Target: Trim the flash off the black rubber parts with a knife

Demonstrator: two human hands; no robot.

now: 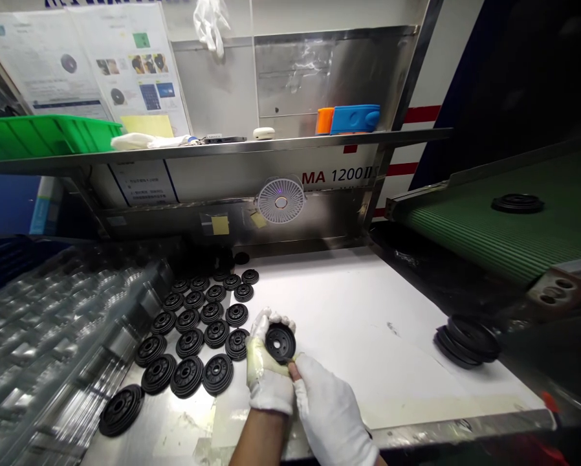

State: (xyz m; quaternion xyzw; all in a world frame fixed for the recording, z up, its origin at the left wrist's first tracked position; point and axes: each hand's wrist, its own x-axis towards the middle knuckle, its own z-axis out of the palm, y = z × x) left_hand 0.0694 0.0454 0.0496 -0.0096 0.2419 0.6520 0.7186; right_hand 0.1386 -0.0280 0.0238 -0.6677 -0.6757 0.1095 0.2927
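Note:
My left hand (270, 382), in a white glove, holds a round black plastic disc (281, 343) with a raised rim and a hole at its centre. The gloved fingers curl around its far and left sides. Close by on the right, my right hand (327, 404) is closed, with a bare fingertip showing at the disc's lower rim. Whether a small object is pinched there is too small to make out. To the left, several similar black ribbed discs (189, 343) lie in rows on the table.
Clear plastic trays (77, 323) are stacked on the left. More black discs (468, 340) are piled at the right of the white table surface (358, 323). A green conveyor belt (475, 226) carries another disc (517, 203). A shelf (281, 144) and small fan (281, 202) stand behind.

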